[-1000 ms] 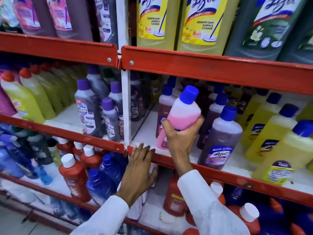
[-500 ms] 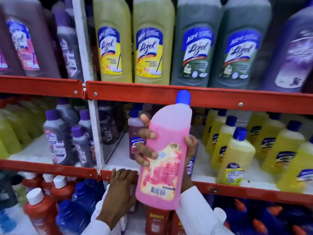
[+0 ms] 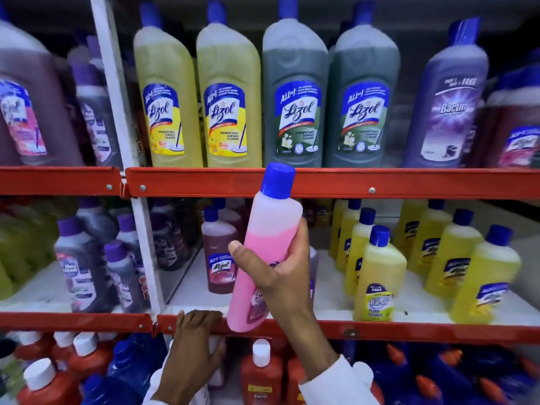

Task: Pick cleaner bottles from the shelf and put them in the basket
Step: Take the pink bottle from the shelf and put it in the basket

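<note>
A pink cleaner bottle (image 3: 264, 247) with a blue cap is held upright, slightly tilted, in front of the middle shelf. My right hand (image 3: 282, 277) is wrapped around its lower half, thumb across the front. The bottle is clear of the shelf and its cap overlaps the upper red rail. My left hand (image 3: 193, 340) rests on the front red rail of the middle shelf, fingers draped over the edge, holding no bottle. No basket is in view.
Yellow bottles (image 3: 377, 276) stand to the right on the middle shelf and a maroon Lizol bottle (image 3: 217, 258) stands behind the pink one. Large bottles (image 3: 228, 97) fill the upper shelf. Red white-capped bottles (image 3: 260, 372) sit below. A white upright (image 3: 140, 229) divides the bays.
My right hand has lifted the pink bottle off the middle shelf, pulled it toward me and turned it. The view has tilted upward. My left hand stays on the rail.
</note>
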Demonstrator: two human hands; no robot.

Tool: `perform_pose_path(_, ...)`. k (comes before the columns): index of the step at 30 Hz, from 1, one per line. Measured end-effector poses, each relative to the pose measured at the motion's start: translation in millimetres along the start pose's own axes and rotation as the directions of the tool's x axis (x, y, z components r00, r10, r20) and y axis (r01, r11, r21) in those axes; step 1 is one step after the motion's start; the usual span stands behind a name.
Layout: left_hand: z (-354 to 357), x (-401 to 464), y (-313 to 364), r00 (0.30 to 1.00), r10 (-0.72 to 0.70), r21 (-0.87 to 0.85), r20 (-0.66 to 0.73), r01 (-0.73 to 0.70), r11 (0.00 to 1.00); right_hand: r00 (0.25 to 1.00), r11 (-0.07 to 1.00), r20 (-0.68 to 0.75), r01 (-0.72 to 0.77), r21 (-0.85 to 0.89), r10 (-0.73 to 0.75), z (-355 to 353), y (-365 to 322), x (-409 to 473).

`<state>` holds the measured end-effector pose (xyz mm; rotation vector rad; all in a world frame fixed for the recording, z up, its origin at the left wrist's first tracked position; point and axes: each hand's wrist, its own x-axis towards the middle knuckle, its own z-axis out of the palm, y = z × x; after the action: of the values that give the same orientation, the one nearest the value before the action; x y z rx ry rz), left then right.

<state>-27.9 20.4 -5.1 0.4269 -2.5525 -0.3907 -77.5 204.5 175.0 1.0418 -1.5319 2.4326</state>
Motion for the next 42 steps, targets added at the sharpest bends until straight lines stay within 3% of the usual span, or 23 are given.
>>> perform_pose_path(7,-8.4,-7.6,19.0,0.994,-0.068,0.112,0.081,0.059,0.992,0.999,0.992,-0.005,-0.051,-0.116,0.051,-33.3,-0.9,-15.2)
perform_pose_path(9,-19.1,-17.8,46.0,0.996,0.002,0.081,0.085,-0.009,0.997,0.997,0.98,-0.023,-0.079,-0.185,0.076,-48.8,2.4,-23.0)
perform_pose_path(12,-35.9,-30.4,90.2,0.977,0.159,-0.24,0.144,-0.122,0.963,0.992,0.953,-0.054,-0.124,-0.278,0.113,-74.7,12.7,-37.9)
perform_pose_path(15,-28.8,-45.6,127.0,0.944,0.222,-0.492,0.244,-0.076,0.867,0.981,0.917,-0.108,-0.19,-0.351,0.162,-101.3,27.2,-59.2)
perform_pose_path(19,17.6,-76.5,167.7,0.969,0.07,-0.69,0.236,0.117,0.714,0.954,0.867,-0.142,-0.3,-0.398,0.265,-137.8,52.1,-100.8)
perform_pose_path(26,120.5,-127.8,171.7,0.916,-0.027,-0.596,0.4,0.282,0.752,0.854,0.707,0.069,-0.379,-0.598,0.516,-214.4,97.9,-169.8)
perform_pose_path(29,171.3,-149.7,153.8,0.853,-0.087,-0.544,0.515,0.404,0.735,0.788,0.626,0.133,-0.361,-0.691,0.602,-248.0,126.7,-190.6)
perform_pose_path(32,208.0,-166.3,146.7,0.773,-0.189,-0.44,0.605,0.523,0.73,0.718,0.515,0.124,-0.356,-0.78,0.685,-269.7,158.5,-208.0)
perform_pose_path(38,256.6,-188.2,143.4,0.685,-0.369,-0.285,0.628,0.643,0.711,0.599,0.362,0.02,-0.457,-0.812,0.801,-277.0,211.6,-237.2)
perform_pose_path(42,273.5,-199.3,140.0,0.64,-0.43,-0.254,0.637,0.701,0.667,0.58,0.321,0.026,-0.412,-0.853,0.814,-280.2,232.8,-249.7)
